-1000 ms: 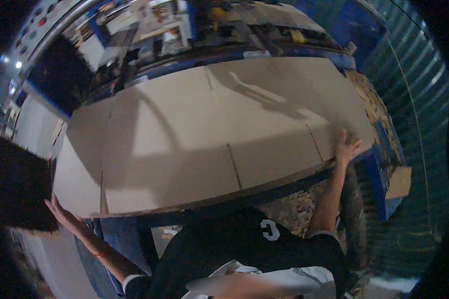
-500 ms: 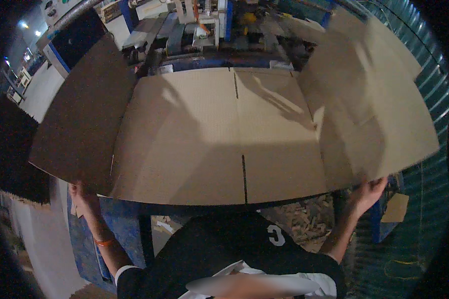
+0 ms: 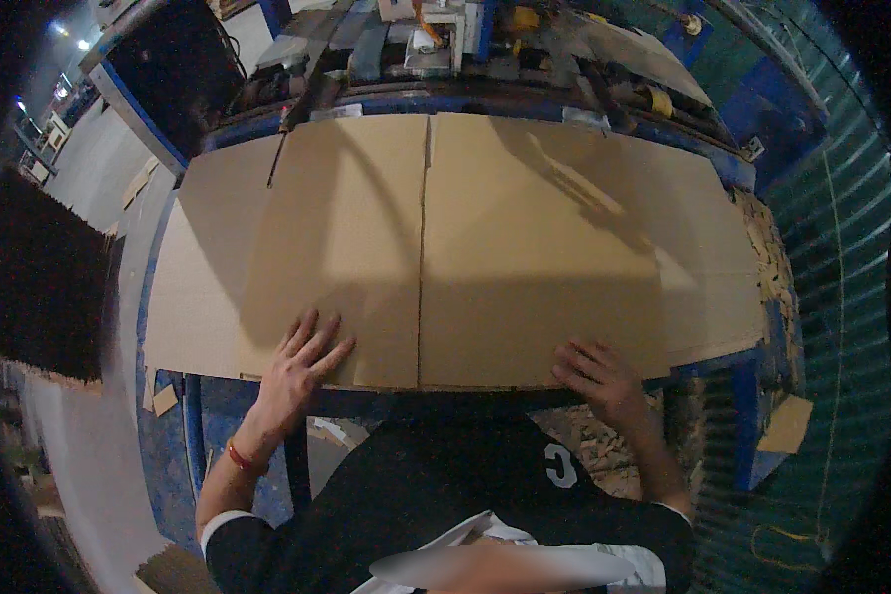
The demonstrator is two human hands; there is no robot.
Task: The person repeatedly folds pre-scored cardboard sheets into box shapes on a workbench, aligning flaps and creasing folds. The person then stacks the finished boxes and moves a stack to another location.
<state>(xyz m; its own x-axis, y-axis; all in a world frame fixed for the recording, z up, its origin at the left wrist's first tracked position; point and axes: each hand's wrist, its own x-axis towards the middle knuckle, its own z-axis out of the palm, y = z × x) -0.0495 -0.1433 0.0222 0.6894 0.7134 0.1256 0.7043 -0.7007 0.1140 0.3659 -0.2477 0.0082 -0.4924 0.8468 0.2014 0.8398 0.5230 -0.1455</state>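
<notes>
Tan cardboard [image 3: 525, 307] | likely light, stiff, crease-prone | left hand [image 3: 302, 368], right hand [image 3: 606, 380]: fingers slightly spread | best gripped at edges

I have a wide, tan slotted cardboard blank [image 3: 540, 243] lying flat before me — a narrow dark seam [image 3: 422, 257] near its middle runs from far edge to near, and a short slot [image 3: 275, 163] cuts the far edge, left of it.
</notes>
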